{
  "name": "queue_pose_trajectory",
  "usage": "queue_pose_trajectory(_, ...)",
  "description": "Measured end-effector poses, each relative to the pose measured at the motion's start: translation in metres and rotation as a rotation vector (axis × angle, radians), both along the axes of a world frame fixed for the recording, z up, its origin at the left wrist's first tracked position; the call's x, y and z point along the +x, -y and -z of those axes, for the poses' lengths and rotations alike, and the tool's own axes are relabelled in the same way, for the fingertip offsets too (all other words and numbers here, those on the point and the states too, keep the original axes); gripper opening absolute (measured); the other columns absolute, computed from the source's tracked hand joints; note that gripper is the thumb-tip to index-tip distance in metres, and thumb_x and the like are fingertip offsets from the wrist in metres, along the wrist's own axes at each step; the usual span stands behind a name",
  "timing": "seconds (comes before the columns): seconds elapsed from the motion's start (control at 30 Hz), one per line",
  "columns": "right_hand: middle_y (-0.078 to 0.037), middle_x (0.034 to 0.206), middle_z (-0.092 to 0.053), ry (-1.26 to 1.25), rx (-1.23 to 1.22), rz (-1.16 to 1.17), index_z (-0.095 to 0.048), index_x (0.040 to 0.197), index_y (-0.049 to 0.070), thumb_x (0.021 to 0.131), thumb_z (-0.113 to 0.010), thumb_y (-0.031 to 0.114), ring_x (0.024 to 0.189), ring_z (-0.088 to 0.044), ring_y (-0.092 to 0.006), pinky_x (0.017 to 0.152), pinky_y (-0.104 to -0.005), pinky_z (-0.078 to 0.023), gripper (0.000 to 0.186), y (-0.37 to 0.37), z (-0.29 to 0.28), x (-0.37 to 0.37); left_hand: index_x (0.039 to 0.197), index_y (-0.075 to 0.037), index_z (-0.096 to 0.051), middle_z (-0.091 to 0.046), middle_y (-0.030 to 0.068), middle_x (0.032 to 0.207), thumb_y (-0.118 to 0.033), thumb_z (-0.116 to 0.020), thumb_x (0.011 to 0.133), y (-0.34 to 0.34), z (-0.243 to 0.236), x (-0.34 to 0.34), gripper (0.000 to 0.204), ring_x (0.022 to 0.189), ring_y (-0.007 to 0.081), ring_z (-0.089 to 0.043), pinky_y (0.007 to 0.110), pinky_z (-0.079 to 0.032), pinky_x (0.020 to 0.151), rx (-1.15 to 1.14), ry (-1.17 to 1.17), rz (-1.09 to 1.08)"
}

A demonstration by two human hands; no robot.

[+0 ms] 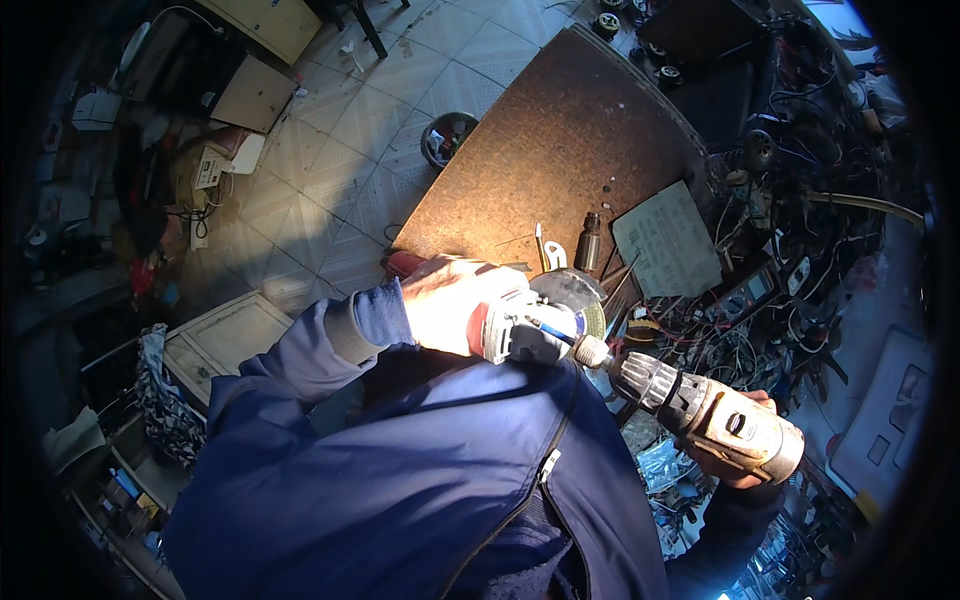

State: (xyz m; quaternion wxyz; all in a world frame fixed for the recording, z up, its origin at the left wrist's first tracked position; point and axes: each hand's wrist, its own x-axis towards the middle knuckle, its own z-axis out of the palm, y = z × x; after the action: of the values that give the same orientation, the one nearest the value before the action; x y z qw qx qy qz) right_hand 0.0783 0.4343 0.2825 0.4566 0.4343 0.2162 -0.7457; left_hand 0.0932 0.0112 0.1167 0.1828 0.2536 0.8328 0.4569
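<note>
My left hand (pixel 445 300) is closed around an angle grinder (pixel 496 330) with a red body and a silver head. Its dark guard (pixel 566 288) and greenish disc (pixel 593 320) face right. My right hand (pixel 736 473) grips a worn power drill (pixel 745 425) from below; most of those fingers are hidden behind it. The drill points left, and a short brownish cylindrical piece (pixel 591 350) sits at the end of its chuck. That piece is close to the disc's lower edge; whether they touch I cannot tell. Both tools are held just in front of my jacket.
A brown board worktop (pixel 540 150) extends ahead. On it are a dark bottle (pixel 590 243) and a grey-green sheet (pixel 668 240). Tangled wires and a multimeter (pixel 748 292) crowd the right. A round bin (pixel 447 140) stands on the tiled floor (pixel 370 110) beyond the board's left edge.
</note>
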Motion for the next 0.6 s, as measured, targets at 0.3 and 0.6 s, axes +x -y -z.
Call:
queue_pose_trajectory(0.3,-0.027,0.129,-0.064,0.081,-0.068,0.112,-0.061,0.132,-0.001,0.091,-0.055,0.048,0.11,-0.062,-0.0549,0.095,-0.0661,-0.051,0.064,0.002,0.003,0.002,0.115,-0.006,-0.063,-0.069,0.014,0.101,-0.027,-0.087,0.069,-0.001,-0.006,-0.002,0.056,0.092,0.0347,-0.07,0.044,-0.056,0.081,0.097,0.003,-0.058)
queue_pose_trajectory(0.6,-0.03,0.126,-0.064,-0.015,-0.201,0.131,-0.057,0.133,-0.002,0.09,-0.059,0.05,0.108,-0.063,-0.0576,0.086,-0.0654,-0.055,0.067,-0.016,0.019,0.012,0.117,-0.005,-0.063,-0.068,0.0132,0.104,-0.028,-0.087,0.068,-0.003,-0.005,-0.004,0.06,0.094,0.0336,-0.069,0.044,-0.056,0.082,0.079,0.017,-0.022)
